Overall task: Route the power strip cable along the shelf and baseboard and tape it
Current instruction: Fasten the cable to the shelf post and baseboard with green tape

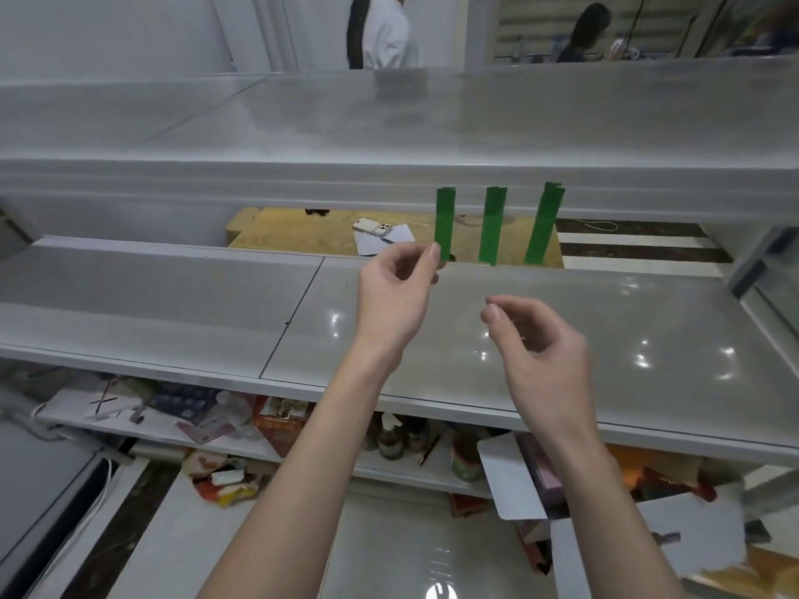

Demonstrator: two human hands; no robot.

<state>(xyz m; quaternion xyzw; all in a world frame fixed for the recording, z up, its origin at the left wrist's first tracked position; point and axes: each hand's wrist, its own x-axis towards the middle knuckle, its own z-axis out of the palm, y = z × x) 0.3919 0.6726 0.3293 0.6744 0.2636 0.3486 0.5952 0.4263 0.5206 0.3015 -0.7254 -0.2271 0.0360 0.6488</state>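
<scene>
Lies low at 7 o'clock, by the floor: a white cable (103,477), likely the one to route, not yet taped. Cannot see the power strip.

Hang at 12 o'clock from the front edge of the top shelf (259,179): three green tape strips (493,227), stuck by their tops only, likely so each can be pulled off fast.

Pinches the bottom of the left strip (445,222) between thumb and finger: left hand (395,296), grip narrow and on the tape. Looks set to peel it off.

Hovers at 4 o'clock from that strip, over the middle shelf (173,296): right hand (540,352), fingers loosely curled, grip holding nothing, maybe ready to catch the loose end so the tape does not fold.

Rests behind the strips on a wooden table (294,231): a phone (374,227). Stand under the shelves at 6 o'clock: bottles (391,443).
</scene>
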